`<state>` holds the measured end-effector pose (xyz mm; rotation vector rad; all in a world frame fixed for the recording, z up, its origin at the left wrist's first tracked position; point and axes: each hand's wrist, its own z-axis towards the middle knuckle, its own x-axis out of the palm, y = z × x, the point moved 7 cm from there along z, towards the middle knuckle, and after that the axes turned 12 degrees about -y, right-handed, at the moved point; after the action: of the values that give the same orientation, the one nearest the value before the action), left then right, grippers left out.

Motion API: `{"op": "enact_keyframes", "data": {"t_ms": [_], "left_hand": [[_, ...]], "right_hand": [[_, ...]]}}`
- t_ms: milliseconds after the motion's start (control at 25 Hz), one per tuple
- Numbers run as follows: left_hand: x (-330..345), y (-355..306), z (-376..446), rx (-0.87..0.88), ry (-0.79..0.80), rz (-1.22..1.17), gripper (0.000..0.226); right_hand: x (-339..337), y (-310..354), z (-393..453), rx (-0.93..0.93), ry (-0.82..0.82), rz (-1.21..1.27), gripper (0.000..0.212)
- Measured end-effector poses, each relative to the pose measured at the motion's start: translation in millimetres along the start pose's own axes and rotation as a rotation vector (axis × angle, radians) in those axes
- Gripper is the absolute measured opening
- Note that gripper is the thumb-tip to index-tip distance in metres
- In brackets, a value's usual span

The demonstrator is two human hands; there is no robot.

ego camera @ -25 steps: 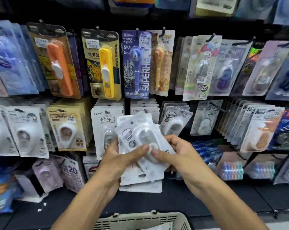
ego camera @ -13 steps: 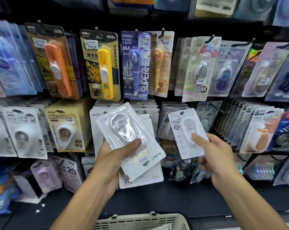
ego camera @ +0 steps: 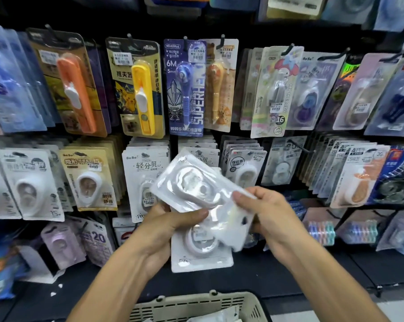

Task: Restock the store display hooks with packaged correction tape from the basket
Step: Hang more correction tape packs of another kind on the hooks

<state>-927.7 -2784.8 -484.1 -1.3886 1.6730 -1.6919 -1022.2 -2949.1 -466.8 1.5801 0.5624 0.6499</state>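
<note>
Holding the stack of packs [ego camera: 202, 248] in your left hand [ego camera: 166, 225], you kept them fanned in front of the display so the top one could be taken off without the rest slipping; your left thumb lay across their faces while the fingers curled behind. Your right hand [ego camera: 269, 218] pinched the top pack [ego camera: 196, 184] at its right edge, thumb on the face and fingers behind. I judged this to be the step of peeling one pack free for hanging. The pack stood tilted, its upper end leaning left over the lower row of hanging stock, which probably let you find its hang hole.

The pack you gripped was a white card under a clear, glossy blister, with a rounded white correction-tape dispenser moulded inside; the plastic caught the light strongly, so its print could not be read. A second pack below showed a similar round white dispenser on a white card.

The basket [ego camera: 249, 305] sat low in front of you, between your forearms, with more white packaging visible inside. The BoBo packs [ego camera: 141, 173] just behind your left hand looked like the matching stock.
</note>
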Motion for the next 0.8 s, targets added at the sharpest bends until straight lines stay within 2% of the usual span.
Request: {"op": "enact_keyframes", "data": {"t_ms": [120, 200, 280, 360, 440, 480, 560, 640, 680, 720, 760, 800], "left_hand": [[-5.9, -1.9, -1.4, -0.049, 0.025, 0.048, 0.061], [-14.9, -7.1, 1.7, -0.015, -0.044, 0.058, 0.059], [-22.1, -10.8, 4.9, 0.015, -0.105, 0.045, 0.058], [-15.8, -4.8, 3.1, -0.03, -0.057, 0.043, 0.054], [-0.2, 7.8, -4.6, -0.116, 0.087, 0.062, 0.047], [8.7, 14.5, -10.0, -0.15, 0.168, 0.073, 0.045], [24.0, 25.7, -20.1, -0.177, 0.283, 0.108, 0.044], [31.1, 31.9, -23.0, -0.145, 0.278, 0.169, 0.045], [31.0, 29.9, -22.0, -0.103, 0.231, 0.179, 0.047], [28.1, 24.7, -19.2, -0.05, 0.162, 0.162, 0.053], [21.8, 16.8, -14.6, 0.006, 0.076, 0.119, 0.06], [13.1, 7.4, -10.4, 0.065, -0.017, 0.065, 0.064]], "right_hand": [[-39.9, 30.2, 12.7, -0.096, -0.195, 0.336, 0.01], [-61.8, 55.3, 16.5, -0.246, -0.2, 0.462, 0.017], [-68.5, 67.2, 15.7, -0.305, -0.076, 0.26, 0.04], [-54.9, 57.5, 7.4, -0.272, 0.102, -0.178, 0.057], [-31.7, 40.7, -2.3, -0.291, 0.218, -0.509, 0.041], [-21.8, 39.3, -5.0, -0.359, 0.182, -0.572, 0.033], [-11.9, 45.4, -7.4, -0.558, -0.031, -0.621, 0.042], [-15.2, 55.2, -13.4, -0.721, -0.293, -0.653, 0.045], [-19.5, 57.0, -16.1, -0.734, -0.396, -0.638, 0.041], [-25.5, 54.1, -13.8, -0.662, -0.439, -0.581, 0.04], [-28.4, 45.5, -8.6, -0.491, -0.392, -0.483, 0.045], [-22.9, 31.4, -3.5, -0.262, -0.259, -0.363, 0.054]]}}
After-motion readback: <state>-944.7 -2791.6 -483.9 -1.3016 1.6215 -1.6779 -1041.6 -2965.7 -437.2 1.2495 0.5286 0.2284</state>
